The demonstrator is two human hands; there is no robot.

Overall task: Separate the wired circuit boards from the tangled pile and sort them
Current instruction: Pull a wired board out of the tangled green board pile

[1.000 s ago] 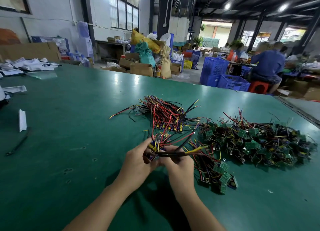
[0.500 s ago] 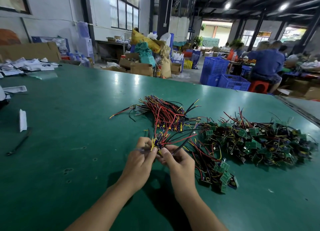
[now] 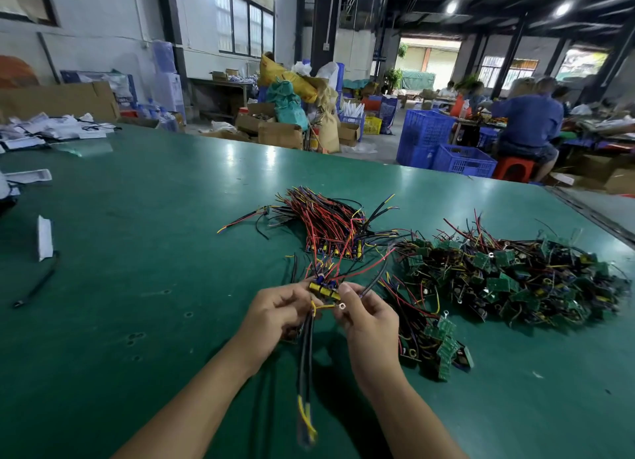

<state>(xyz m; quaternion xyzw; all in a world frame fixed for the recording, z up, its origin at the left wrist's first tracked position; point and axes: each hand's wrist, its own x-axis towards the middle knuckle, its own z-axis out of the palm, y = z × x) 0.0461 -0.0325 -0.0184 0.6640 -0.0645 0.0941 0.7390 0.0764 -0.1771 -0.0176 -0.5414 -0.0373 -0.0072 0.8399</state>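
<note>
The black leads [image 3: 305,365] have swung round and now dangle toward the camera, yellow tips low, where half a second ago they pointed away across the table. The left hand [image 3: 275,312] curls round a small bundle of wired boards [image 3: 323,288] and the right hand [image 3: 369,316] pinches it from the other side, just above the green table [image 3: 137,286], in front of the heaps. Progress looks early to middling. A combed stack [image 3: 330,231] lies behind the hands with its wires aligned, but the tangled pile [image 3: 515,279] to the right looks far bigger, and a smaller clump [image 3: 436,338] sits just beside the right wrist. Plenty left to do, then. The tabletop is scuffed, with papers [image 3: 55,130] at the far left. Beyond it are blue crates [image 3: 446,149], cardboard boxes [image 3: 278,128] and a seated worker [image 3: 525,121] in a dim workshop.
</note>
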